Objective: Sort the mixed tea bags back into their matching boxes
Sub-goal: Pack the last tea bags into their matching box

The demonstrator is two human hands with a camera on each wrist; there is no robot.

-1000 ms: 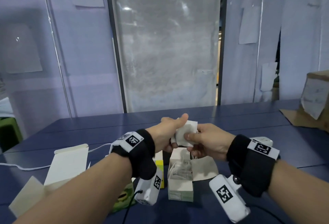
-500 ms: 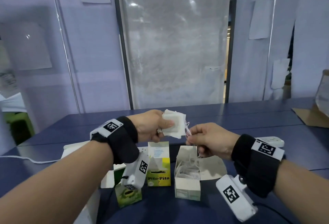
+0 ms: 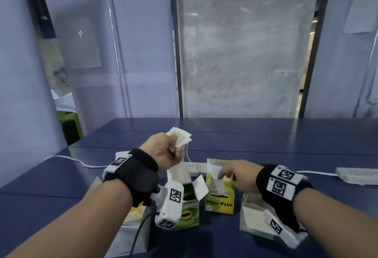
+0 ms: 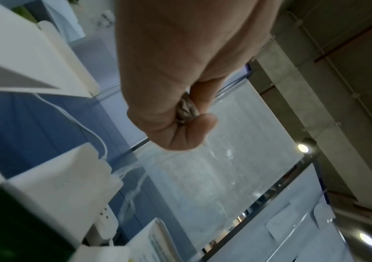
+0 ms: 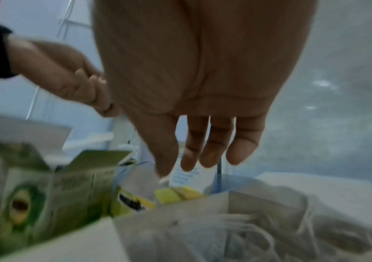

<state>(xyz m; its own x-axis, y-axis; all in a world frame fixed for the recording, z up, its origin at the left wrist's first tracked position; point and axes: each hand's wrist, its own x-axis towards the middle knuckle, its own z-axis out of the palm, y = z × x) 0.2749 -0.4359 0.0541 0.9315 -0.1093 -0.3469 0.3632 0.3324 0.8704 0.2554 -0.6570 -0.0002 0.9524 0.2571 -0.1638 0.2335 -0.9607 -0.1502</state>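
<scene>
On the blue table [image 3: 266,145], three open boxes are standing in a row. The left hand [image 3: 163,151] is gripping a bunch of tea bags [image 3: 181,138] above the green box [image 3: 187,206]. The right hand [image 3: 237,175], fingers loosely spread and holding nothing, is hanging over the yellow box [image 3: 219,202], beside the white box [image 3: 252,216].

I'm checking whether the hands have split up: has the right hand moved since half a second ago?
Yes. The right hand has let go of the tea bags and dropped toward the Pito-Pito box, fingers now relaxed above it.
</scene>
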